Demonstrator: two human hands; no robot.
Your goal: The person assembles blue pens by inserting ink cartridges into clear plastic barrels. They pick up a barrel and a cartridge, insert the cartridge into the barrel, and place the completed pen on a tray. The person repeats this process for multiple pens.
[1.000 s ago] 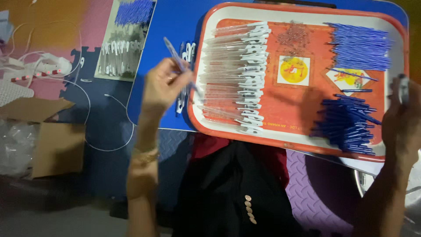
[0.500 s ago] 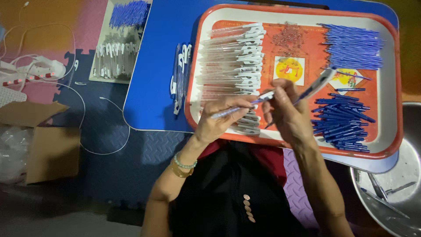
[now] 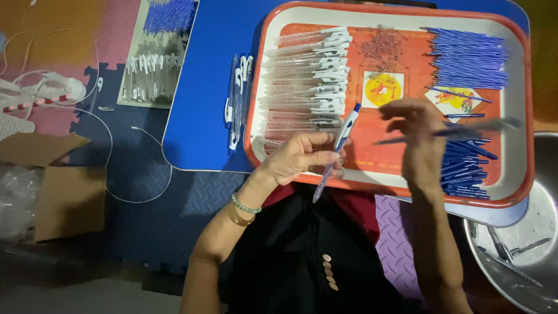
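My left hand (image 3: 299, 158) grips a clear pen barrel with a white clip (image 3: 337, 146), held upright over the near edge of the orange tray (image 3: 523, 116). My right hand (image 3: 419, 139) holds a thin blue refill (image 3: 465, 130), blurred, pointing right over the tray. On the tray lie a stack of clear pen barrels with white clips (image 3: 305, 78) at the left, a small heap of springs (image 3: 381, 43) in the middle, and two piles of blue refills (image 3: 468, 57) at the right.
The tray rests on a blue table (image 3: 200, 87), where a few finished pens (image 3: 237, 102) lie beside it. A metal bowl (image 3: 517, 250) sits at lower right. A cardboard box (image 3: 52, 186), white cables and a board of more pens (image 3: 157, 58) lie on the foam floor.
My hands have drawn apart: the left tilted its barrel upright near the tray edge, the right moved right with a refill.
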